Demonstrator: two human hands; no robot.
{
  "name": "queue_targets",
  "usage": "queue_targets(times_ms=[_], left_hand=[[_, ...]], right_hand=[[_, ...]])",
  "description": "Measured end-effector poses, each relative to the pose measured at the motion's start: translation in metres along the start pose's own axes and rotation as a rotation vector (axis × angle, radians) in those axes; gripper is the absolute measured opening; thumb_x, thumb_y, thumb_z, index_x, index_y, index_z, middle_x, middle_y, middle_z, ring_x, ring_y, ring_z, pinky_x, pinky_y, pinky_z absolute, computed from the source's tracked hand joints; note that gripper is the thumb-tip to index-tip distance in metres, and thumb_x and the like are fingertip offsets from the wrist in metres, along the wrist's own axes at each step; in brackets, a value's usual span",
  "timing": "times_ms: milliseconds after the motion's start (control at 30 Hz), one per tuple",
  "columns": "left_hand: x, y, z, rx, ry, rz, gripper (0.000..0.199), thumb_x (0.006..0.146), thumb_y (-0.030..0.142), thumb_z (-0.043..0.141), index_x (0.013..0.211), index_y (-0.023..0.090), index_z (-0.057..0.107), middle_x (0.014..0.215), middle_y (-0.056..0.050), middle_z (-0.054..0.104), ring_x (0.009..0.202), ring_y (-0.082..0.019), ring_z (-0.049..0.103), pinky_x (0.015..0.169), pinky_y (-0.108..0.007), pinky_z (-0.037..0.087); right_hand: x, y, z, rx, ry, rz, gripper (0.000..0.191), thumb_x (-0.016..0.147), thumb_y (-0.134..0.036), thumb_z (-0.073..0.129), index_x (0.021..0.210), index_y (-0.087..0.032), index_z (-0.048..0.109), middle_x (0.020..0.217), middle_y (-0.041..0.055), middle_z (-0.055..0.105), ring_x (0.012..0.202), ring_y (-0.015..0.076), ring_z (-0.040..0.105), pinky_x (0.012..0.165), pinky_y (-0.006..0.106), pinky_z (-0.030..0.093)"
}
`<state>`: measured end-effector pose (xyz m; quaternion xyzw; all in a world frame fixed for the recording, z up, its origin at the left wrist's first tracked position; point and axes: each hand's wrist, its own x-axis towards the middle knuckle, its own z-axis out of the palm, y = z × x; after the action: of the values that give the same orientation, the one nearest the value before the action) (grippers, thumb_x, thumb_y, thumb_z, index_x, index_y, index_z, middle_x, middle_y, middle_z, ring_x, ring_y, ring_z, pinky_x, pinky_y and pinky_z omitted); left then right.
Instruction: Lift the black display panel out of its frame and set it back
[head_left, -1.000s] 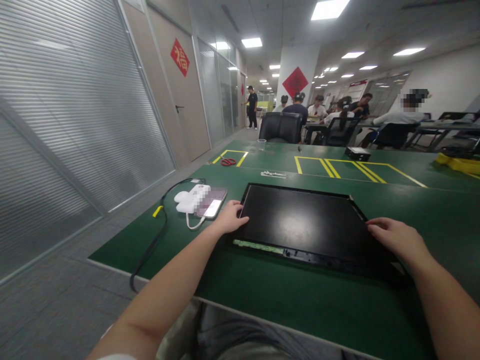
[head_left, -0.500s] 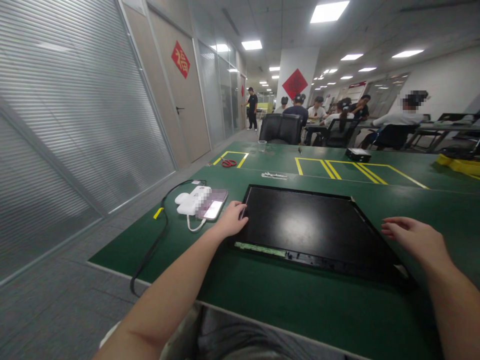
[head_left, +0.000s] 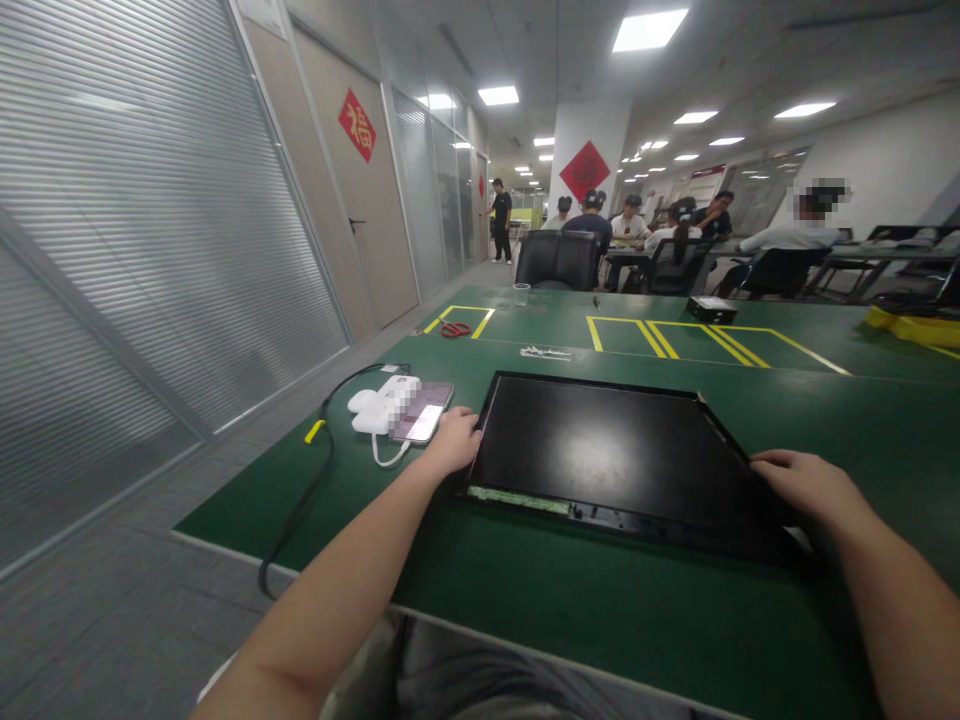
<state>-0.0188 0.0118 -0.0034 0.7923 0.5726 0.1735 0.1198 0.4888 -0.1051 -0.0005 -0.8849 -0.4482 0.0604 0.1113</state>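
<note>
A flat black LCD screen panel with a thin dark frame lies face up on the green table. Along its near edge runs a green strip like a circuit board. My left hand is closed at the panel's left edge, fingers curled against the side. At the right edge, my right hand has its thumb and fingers closed around the frame; its lower fingers are hidden. Just left of my left hand lie a phone and a white power bank, joined by a short white cable.
Beyond the panel are a silver caliper-like tool, red-handled scissors, a clear cup and a black box. A black cable hangs over the left edge. Several people sit farther back around other tables.
My right hand has moved left and down onto the panel's right edge. My left hand has slid slightly left, with its fingers now at the edge rather than over the frame.
</note>
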Motion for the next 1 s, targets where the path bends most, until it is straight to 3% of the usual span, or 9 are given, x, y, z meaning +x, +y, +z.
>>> queue_targets(times_ms=[233,367,500,633,767,1000], left_hand=[[0.003,0.000,-0.001,-0.122,0.038,-0.002,0.029,0.085,0.012,0.056,0.102,0.013,0.080,0.136,-0.019,0.068,0.134,-0.033,0.060,0.118,-0.042,0.042],[0.001,0.003,-0.006,-0.425,0.065,-0.021,0.025,0.084,0.016,0.059,0.097,0.019,0.081,0.114,-0.010,0.079,0.121,-0.030,0.068,0.110,-0.042,0.049],[-0.003,0.009,-0.008,-0.853,0.090,-0.218,0.031,0.079,0.022,0.071,0.109,0.018,0.081,0.094,-0.006,0.081,0.099,-0.027,0.075,0.091,-0.037,0.059],[-0.004,0.018,-0.004,-1.171,0.062,-0.411,0.047,0.075,0.018,0.077,0.123,0.016,0.076,0.081,-0.005,0.079,0.071,-0.019,0.073,0.067,-0.029,0.059],[-0.005,0.025,-0.002,-1.330,0.050,-0.503,0.054,0.077,0.016,0.079,0.130,0.017,0.071,0.073,-0.002,0.077,0.056,-0.015,0.068,0.058,-0.026,0.057],[0.001,0.023,-0.003,-1.434,0.066,-0.599,0.049,0.080,0.016,0.077,0.128,0.018,0.071,0.070,0.000,0.075,0.054,-0.015,0.068,0.054,-0.024,0.056]], right_hand=[[0.001,-0.003,0.005,-0.048,-0.009,-0.005,0.032,0.080,-0.045,0.056,0.092,-0.026,0.078,0.093,0.0108,0.079,0.089,0.0323,0.075,0.071,0.039,0.056],[0.002,-0.002,0.006,-0.072,-0.020,-0.007,0.030,0.081,-0.044,0.054,0.092,-0.026,0.076,0.094,0.0109,0.079,0.088,0.0315,0.075,0.072,0.039,0.056],[0.004,0.000,0.006,-0.091,-0.021,-0.004,0.031,0.081,-0.043,0.053,0.092,-0.025,0.076,0.099,0.0133,0.079,0.089,0.0328,0.075,0.071,0.040,0.057],[0.005,0.001,0.006,-0.099,-0.001,-0.013,0.030,0.079,-0.043,0.054,0.090,-0.025,0.076,0.096,0.0128,0.079,0.087,0.0329,0.075,0.068,0.040,0.057],[0.004,0.000,0.005,-0.094,-0.007,-0.003,0.031,0.080,-0.042,0.054,0.092,-0.024,0.076,0.098,0.0132,0.079,0.088,0.0322,0.075,0.068,0.038,0.056],[0.003,-0.002,0.007,-0.070,0.023,-0.027,0.032,0.080,-0.042,0.054,0.089,-0.025,0.079,0.095,0.0127,0.080,0.088,0.0337,0.075,0.072,0.041,0.057]])
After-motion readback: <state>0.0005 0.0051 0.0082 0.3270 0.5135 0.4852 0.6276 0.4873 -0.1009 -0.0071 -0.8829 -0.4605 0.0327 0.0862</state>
